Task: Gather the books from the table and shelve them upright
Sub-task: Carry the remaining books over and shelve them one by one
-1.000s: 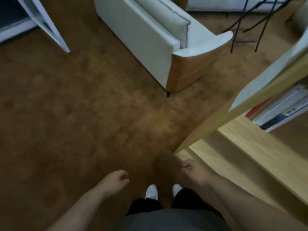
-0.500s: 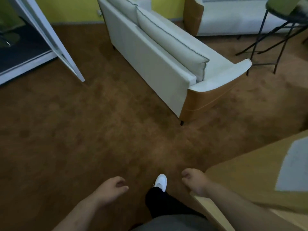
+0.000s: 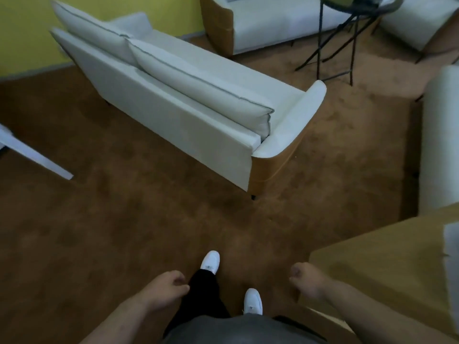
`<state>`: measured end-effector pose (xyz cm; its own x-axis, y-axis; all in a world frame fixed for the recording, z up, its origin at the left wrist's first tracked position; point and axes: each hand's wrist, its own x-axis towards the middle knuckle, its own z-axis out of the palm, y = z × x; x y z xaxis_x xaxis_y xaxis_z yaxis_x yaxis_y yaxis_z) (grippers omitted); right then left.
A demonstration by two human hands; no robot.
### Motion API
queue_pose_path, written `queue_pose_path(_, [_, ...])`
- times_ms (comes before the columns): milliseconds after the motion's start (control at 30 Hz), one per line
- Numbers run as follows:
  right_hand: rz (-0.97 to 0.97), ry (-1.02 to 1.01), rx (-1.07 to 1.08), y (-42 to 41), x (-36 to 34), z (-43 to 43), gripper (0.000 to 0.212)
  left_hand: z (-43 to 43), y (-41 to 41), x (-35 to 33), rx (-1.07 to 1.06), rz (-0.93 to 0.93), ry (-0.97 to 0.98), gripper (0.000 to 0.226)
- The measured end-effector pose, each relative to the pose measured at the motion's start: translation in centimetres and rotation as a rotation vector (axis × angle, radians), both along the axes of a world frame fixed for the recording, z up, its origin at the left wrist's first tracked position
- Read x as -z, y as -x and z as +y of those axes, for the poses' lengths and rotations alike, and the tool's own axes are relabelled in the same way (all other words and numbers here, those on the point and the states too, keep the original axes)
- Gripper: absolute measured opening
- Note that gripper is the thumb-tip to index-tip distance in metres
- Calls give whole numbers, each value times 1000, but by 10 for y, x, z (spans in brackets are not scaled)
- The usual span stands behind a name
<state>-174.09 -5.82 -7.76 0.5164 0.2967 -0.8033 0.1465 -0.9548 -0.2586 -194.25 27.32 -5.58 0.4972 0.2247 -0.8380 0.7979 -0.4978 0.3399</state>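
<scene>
The person stood on a brown carpet [image 3: 119, 224], one white shoe [image 3: 210, 261] ahead of the other. The left hand [image 3: 169, 286] and the right hand [image 3: 306, 279] hung low with loosely curled fingers and held nothing. A long white sofa [image 3: 188, 100] lay across the way ahead, its back toward the person. Behind it stood a table with thin black legs [image 3: 357, 6], between other white seats. Close to the right hand was a wooden shelf top [image 3: 385, 264], with a flat white thing [image 3: 451, 244] on it. Where the books lay, this view could not tell.
</scene>
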Motion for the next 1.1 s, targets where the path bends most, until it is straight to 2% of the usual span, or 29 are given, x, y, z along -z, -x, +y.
queue_pose_path(100, [9, 17, 94, -8, 2, 7, 18, 32, -50, -3, 130, -9, -13, 46])
queue_pose_path(333, [3, 35, 362, -17, -6, 38, 40, 92, -162, -2, 349, -32, 9, 47])
queue_pose_path(467, [17, -4, 491, -25, -14, 47, 32, 97, -215, -2, 459, -28, 7, 45])
queue_pose_path(600, [55, -5, 624, -46, -13, 32, 36, 72, -272, 3, 558, -43, 13, 44])
queue_pose_path(767, [62, 10, 625, -109, -5, -3, 36, 18, -364, 2, 676, -126, 6, 43])
queue_pose_path(1100, [75, 57, 611, -270, -1, -73, 35, -73, -532, -16, 674, -142, -1, 43])
